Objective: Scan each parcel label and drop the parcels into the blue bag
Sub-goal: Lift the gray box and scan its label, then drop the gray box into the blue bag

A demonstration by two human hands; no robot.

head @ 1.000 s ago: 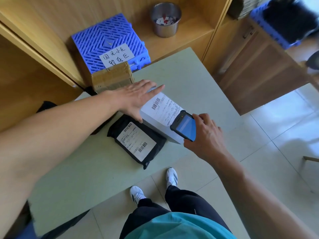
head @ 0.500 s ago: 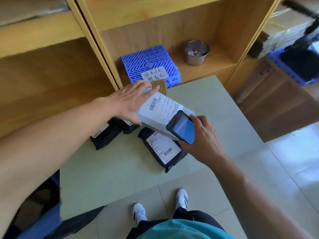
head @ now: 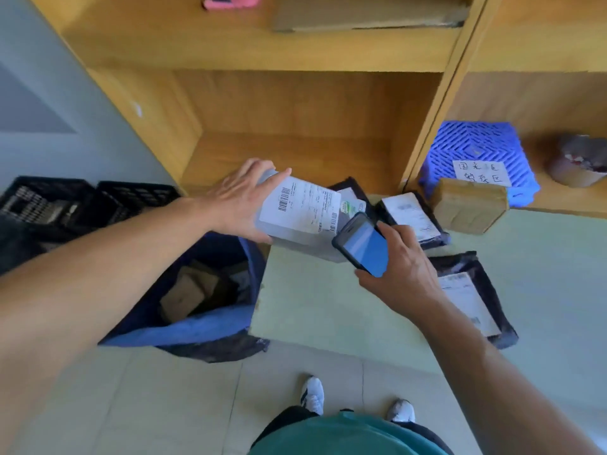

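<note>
Above the left corner of the table (head: 328, 310), the left hand (head: 235, 201) is gripping the white parcel (head: 300, 208) by its end, fingers spread on top and thumb underneath. The right hand (head: 405, 269) is curling its fingers around the phone (head: 363, 246) just beside the label; if the parcel is released here, I think it may strike the table edge and fall outside the blue bag (head: 184, 330). This bag is standing open against the table's side and holding brown boxes (head: 189, 289) and darker packets, while the black crates (head: 138, 192) behind it are holding things I cannot make out.
</note>
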